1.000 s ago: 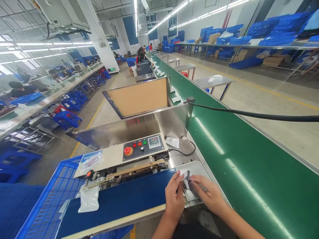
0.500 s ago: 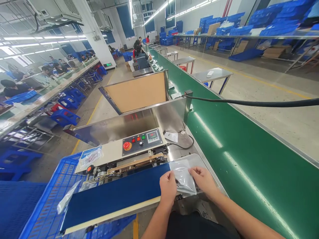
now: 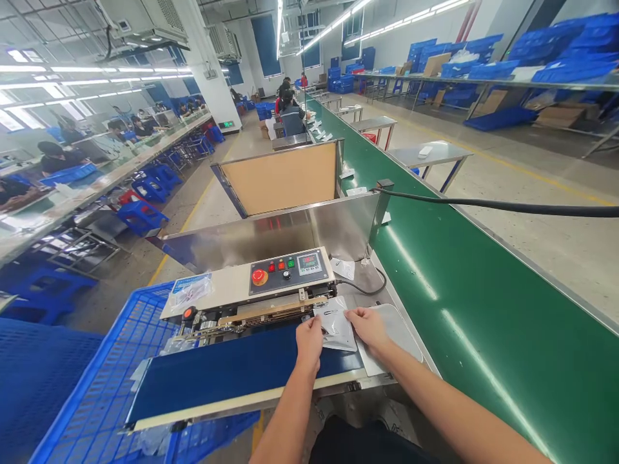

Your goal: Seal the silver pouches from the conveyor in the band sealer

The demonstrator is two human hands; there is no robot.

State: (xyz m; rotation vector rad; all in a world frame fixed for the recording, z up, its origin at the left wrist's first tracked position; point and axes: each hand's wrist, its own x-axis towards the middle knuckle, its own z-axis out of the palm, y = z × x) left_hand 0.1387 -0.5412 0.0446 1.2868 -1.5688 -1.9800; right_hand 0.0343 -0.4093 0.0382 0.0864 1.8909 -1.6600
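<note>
A clear plastic bag lies at the right end of the dark blue belt of a band sealing machine. My left hand pinches the bag's left edge. On the bag's right edge my right hand keeps its fingers closed. The bag's top edge sits at the mouth of the sealing slot. Something dark shows inside the bag.
A blue crate stands under the belt's left end, with sealed bags in it. A green conveyor runs along the right, a black cable across it. A steel tray lies by my right hand. Other people sit farther up the line.
Both hands have carried the bag up and left, from the steel tray onto the belt and against the sealer's slot. The earlier sealed bag has slid off the belt's left end into the crate.
</note>
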